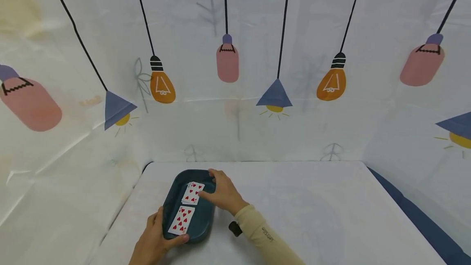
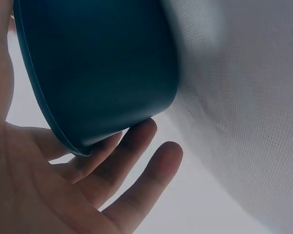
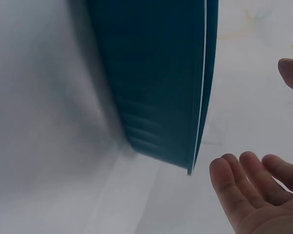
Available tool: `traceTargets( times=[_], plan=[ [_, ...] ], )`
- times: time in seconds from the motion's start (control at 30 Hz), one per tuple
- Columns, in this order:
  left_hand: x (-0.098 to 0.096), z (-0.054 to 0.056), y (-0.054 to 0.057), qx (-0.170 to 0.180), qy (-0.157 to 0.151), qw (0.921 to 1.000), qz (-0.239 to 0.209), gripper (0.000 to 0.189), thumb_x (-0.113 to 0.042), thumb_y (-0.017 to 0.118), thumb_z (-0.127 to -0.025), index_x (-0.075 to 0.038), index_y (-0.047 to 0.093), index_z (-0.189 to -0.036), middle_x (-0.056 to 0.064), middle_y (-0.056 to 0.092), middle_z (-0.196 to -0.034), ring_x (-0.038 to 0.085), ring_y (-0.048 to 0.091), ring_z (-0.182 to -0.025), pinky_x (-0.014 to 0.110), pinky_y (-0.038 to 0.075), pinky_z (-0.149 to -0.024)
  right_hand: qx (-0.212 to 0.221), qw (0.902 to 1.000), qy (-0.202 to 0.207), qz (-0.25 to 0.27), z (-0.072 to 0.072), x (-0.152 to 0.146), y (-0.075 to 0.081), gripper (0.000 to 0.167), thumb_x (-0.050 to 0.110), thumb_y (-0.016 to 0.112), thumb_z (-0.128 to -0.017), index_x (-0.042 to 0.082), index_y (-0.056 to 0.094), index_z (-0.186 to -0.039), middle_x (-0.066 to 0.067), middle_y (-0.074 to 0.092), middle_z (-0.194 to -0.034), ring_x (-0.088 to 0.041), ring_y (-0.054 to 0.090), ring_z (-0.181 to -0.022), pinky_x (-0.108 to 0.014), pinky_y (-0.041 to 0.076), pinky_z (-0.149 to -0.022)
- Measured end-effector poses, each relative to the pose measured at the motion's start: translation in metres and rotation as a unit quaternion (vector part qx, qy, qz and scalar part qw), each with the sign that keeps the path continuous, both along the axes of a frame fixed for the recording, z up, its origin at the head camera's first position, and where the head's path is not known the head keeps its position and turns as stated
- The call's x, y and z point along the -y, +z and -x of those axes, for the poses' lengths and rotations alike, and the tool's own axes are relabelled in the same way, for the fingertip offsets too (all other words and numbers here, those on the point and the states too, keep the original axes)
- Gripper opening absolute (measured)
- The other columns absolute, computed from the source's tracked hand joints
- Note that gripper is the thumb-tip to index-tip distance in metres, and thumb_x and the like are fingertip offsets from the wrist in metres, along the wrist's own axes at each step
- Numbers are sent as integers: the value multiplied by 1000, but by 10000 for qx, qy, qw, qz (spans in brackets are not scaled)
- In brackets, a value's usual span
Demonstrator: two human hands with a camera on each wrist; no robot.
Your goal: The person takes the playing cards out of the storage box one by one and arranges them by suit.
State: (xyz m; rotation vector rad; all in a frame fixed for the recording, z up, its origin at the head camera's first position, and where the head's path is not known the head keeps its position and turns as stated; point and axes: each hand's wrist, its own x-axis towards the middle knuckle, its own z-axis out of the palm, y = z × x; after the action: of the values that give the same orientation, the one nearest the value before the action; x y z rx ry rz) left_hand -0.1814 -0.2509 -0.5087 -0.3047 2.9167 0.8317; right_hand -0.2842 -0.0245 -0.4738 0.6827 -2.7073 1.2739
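A dark teal tray [image 1: 200,226] with rounded corners and raised walls is at the left of the white table. Two groups of playing cards lie face up in it, both showing red hearts: the far cards [image 1: 193,193] overlap slightly, and the near card [image 1: 182,220] lies by the tray's left wall. My left hand [image 1: 156,236] grips the tray's near left corner, thumb at the near rim and fingers along the outer wall. Over the far right rim is my right hand [image 1: 226,193], its thumb extended over the tray; in the right wrist view its fingers [image 3: 224,178] are apart from the rim.
The white table [image 1: 312,212] extends to the right of the tray. Behind it hangs a pale cloth [image 1: 250,134] printed with lamps and bulbs. A small black device [image 1: 235,228] sits at my right wrist, beside the beige sleeve [image 1: 265,232].
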Motion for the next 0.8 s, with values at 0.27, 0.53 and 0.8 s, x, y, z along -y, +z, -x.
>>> traceTargets(
  times=[0.27, 0.53, 0.8],
  plan=[
    [-1, 0, 1, -25, -31, 10000, 82, 146, -77, 83, -58, 11, 16, -155, 38, 33, -141, 43, 54, -102, 64, 47, -94, 199, 9997, 126, 33, 8, 17, -1, 83, 48, 81, -84, 7, 48, -148, -6, 57, -138, -27, 59, -121, -35, 52, -96],
    [-2, -1, 3, 23, -5, 10000, 90, 147, -76, 84, -56, 12, 17, -154, 38, 34, -140, 44, 54, -101, 64, 47, -93, 454, 9989, 64, 125, 19, 26, 1, 80, 44, 84, -82, 7, 51, -146, -8, 60, -135, -26, 61, -118, -36, 52, -96],
    [-1, 0, 3, 50, -13, 10000, 74, 145, -77, 83, -57, 9, 17, -154, 36, 34, -141, 42, 55, -101, 63, 49, -92, 626, 9977, 237, -80, 29, 34, -4, 81, 40, 86, -80, 1, 53, -143, -10, 60, -137, -26, 58, -122, -39, 47, -104]
  ],
)
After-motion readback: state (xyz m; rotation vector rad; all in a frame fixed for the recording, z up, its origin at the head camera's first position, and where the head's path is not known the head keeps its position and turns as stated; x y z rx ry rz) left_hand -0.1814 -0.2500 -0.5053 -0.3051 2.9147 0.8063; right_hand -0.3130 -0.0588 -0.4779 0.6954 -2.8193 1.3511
